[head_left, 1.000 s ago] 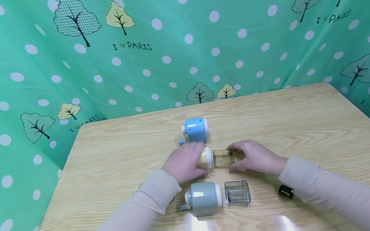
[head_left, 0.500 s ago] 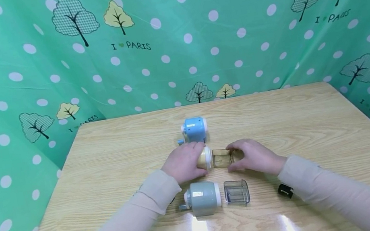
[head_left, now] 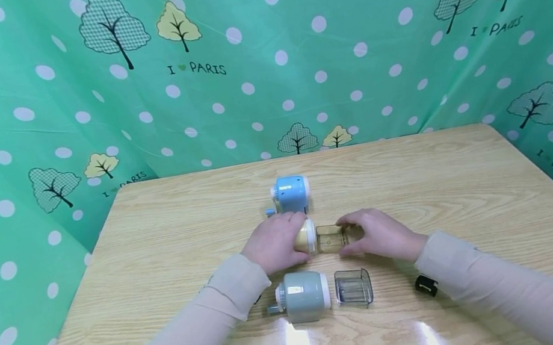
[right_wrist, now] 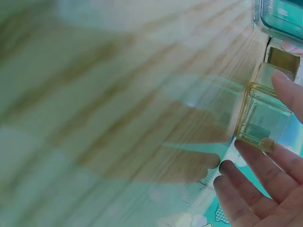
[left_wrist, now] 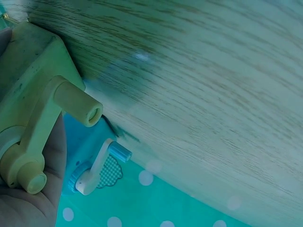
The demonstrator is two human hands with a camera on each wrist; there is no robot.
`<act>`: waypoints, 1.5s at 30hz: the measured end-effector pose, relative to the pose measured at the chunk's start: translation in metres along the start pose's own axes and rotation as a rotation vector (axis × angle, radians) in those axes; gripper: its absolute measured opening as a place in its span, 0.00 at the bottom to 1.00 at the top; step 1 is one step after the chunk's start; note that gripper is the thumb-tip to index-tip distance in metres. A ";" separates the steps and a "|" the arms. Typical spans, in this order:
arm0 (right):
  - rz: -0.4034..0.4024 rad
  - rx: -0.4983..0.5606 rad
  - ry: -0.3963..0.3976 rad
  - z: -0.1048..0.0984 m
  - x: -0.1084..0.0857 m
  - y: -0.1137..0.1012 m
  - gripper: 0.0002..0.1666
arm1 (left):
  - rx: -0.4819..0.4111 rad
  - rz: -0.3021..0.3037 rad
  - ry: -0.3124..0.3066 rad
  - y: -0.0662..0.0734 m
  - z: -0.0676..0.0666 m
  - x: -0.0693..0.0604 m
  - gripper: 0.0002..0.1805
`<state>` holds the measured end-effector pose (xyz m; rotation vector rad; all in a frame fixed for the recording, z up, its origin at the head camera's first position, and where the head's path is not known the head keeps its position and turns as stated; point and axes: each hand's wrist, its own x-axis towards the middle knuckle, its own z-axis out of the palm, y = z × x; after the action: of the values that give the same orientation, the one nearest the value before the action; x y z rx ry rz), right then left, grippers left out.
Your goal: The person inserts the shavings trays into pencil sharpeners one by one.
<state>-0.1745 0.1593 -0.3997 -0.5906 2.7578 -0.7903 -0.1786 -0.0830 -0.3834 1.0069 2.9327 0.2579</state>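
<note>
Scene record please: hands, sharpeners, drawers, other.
left hand: grips yellow crank pencil sharpener
right hand: pinches amber transparent drawer
amber transparent drawer: at yellow crank pencil sharpener's white-rimmed end; contact unclear
blue crank pencil sharpener: on table, beyond left hand
gray crank pencil sharpener: on table, nearest wearer
smoky transparent drawer: apart, right of gray crank pencil sharpener
other: small black object, near right sleeve

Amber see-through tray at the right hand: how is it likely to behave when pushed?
The amber tray looks like stiff clear plastic, so it probably won't flex. Its thin walls suggest it is light and may slide at a small push. Its flat, boxy sides make rolling unlikely, though its glossy surface might slip in the right hand.
</note>
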 end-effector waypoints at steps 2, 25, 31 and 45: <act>-0.004 0.000 -0.001 0.000 0.000 0.000 0.37 | 0.004 0.000 0.001 0.000 0.000 0.000 0.31; -0.033 -0.032 -0.026 0.002 0.005 -0.005 0.39 | -0.002 -0.005 -0.004 0.000 0.001 0.001 0.31; -0.043 -0.031 -0.028 0.003 0.007 -0.007 0.39 | -0.001 -0.006 -0.005 -0.001 0.001 0.001 0.32; -0.030 -0.027 -0.046 0.004 0.010 -0.010 0.39 | -0.009 0.005 0.003 -0.001 0.001 0.001 0.31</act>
<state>-0.1786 0.1450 -0.3983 -0.6492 2.7275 -0.7380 -0.1803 -0.0828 -0.3846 1.0131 2.9298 0.2726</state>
